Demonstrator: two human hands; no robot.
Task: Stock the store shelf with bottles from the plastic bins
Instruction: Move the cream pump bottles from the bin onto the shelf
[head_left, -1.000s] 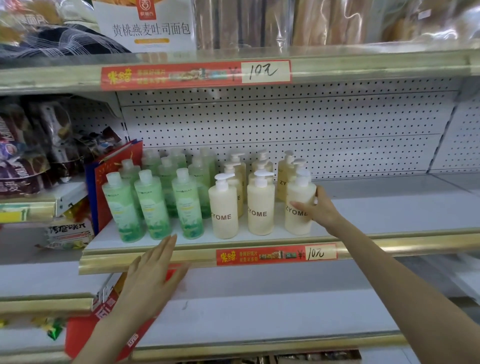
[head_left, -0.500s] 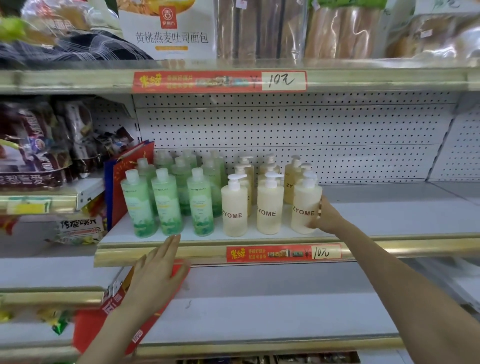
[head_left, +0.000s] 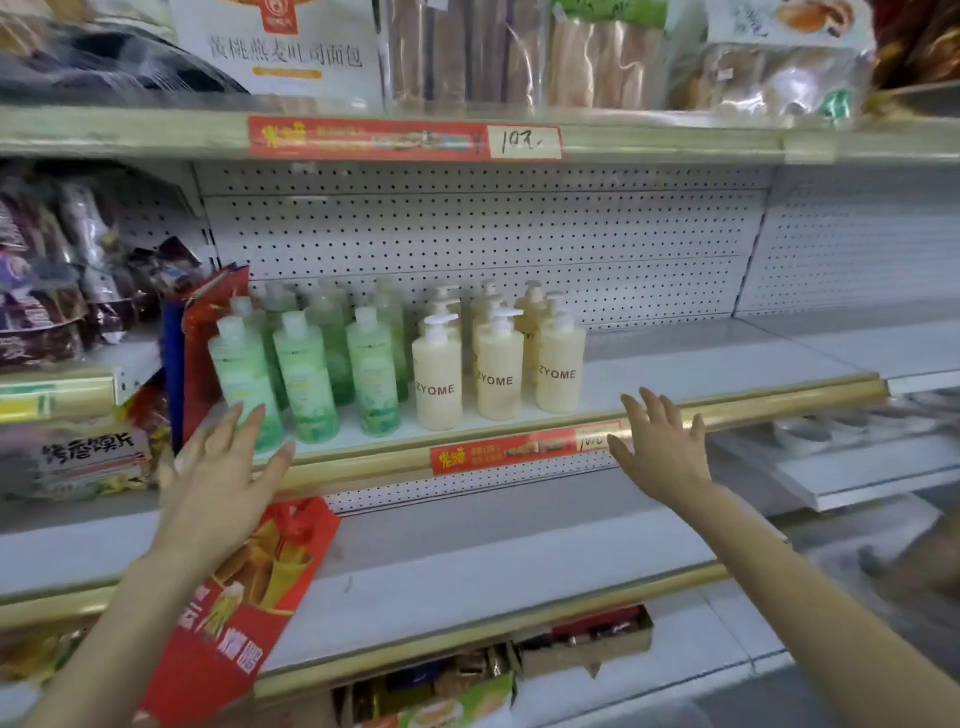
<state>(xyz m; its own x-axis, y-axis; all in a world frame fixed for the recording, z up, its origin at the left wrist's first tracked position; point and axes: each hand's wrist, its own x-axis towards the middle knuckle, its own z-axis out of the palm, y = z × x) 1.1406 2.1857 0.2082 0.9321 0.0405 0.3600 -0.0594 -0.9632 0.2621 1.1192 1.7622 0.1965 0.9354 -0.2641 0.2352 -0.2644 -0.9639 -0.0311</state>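
Note:
On the middle shelf stand several green bottles on the left and several cream pump bottles marked ZYOME to their right, in rows running back to the pegboard. My left hand hovers open in front of the shelf's gold front rail, just below the leftmost green bottle. My right hand is open too, fingers spread, in front of the rail to the right of the cream bottles and apart from them. Neither hand holds anything. No plastic bin is visible.
A red snack bag leans on the shelf below my left arm. A red and blue box stands left of the green bottles. Bread packs fill the top shelf. The middle shelf's right half is bare white.
My right hand has let go of the rightmost cream bottle and pulled back down to the front rail. My left hand rose slightly toward the green bottles. The view shifted right.

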